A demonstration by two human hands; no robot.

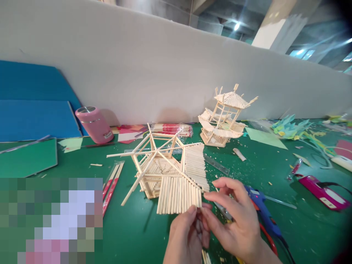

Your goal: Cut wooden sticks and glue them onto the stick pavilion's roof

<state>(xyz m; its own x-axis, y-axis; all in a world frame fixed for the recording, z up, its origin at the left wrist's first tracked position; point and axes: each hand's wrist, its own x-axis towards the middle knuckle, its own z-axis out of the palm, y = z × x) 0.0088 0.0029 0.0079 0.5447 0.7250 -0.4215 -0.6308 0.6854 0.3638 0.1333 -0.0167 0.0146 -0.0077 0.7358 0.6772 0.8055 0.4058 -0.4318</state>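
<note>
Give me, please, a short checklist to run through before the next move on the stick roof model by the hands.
1. Left hand at the roof panel's lower edge: ok.
2. Right hand pinching beside the panel's corner: ok.
3. Stick roof model resting on the green table: ok.
4. Blue glue gun within reach, behind the right hand: ok.
5. Glue on the joint: cannot tell.
6. Finished pavilion model standing apart: ok.

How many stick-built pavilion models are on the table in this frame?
2. An unfinished stick roof model lies at the centre, its front edge at the left hand and right hand. A finished stick pavilion stands behind it near the white wall. None looks hidden.
</note>
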